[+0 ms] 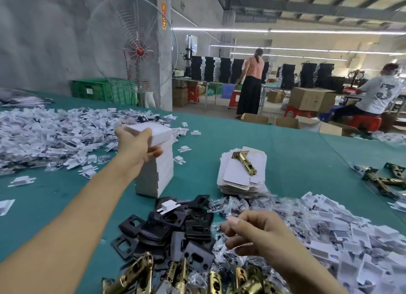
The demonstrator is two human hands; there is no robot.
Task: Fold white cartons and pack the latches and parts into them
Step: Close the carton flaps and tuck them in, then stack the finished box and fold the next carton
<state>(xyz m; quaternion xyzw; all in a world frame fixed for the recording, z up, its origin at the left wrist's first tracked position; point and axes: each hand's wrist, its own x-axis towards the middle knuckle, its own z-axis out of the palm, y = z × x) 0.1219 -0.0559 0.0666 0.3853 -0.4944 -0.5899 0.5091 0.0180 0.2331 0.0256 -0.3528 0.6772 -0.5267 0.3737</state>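
My left hand (138, 145) grips a folded white carton (153, 132) and holds it on top of a tall stack of folded cartons (157, 175) in the middle of the green table. My right hand (257, 233) hovers curled over small clear bags of parts (230, 206) near the front; whether it holds anything is unclear. To the right of the stack lies a pile of flat white carton blanks (238, 179) with one brass latch (245, 162) resting on it. Brass latches (180, 276) and black strike plates (175, 225) lie along the front edge.
Heaps of white plastic parts cover the left (44, 138) and right (329, 232) of the table (274, 144). More latches (384, 179) lie far right. A large fan (134, 50) and a green crate (103, 89) stand behind. Two people work beyond among cardboard boxes.
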